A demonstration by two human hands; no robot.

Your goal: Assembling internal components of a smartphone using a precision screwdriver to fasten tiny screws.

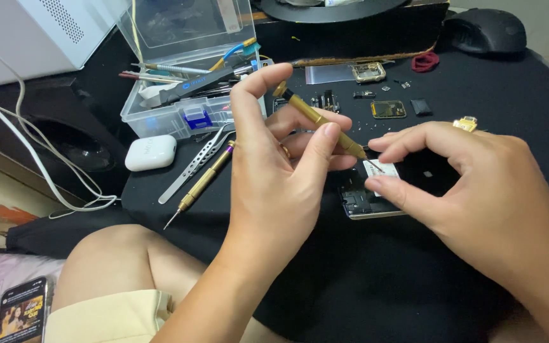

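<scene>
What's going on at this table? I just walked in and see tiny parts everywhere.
A person is working on an opened phone lying on a black mat. The left hand holds a brass screwdriver, tip down at the phone. The right hand steadies the phone's edge. Tweezers, a second screwdriver and a clear parts box lie alongside.

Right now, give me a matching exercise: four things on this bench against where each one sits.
Things:
1. gold screwdriver
2. tweezers
3. white earbud case
4. computer mouse

Places:
A. far right corner of the black mat
B. in the left hand, tip at the opened phone
C. flat beside a second screwdriver
D. left of the tweezers, below the clear parts box

Pairs: 1-B, 2-C, 3-D, 4-A
</scene>
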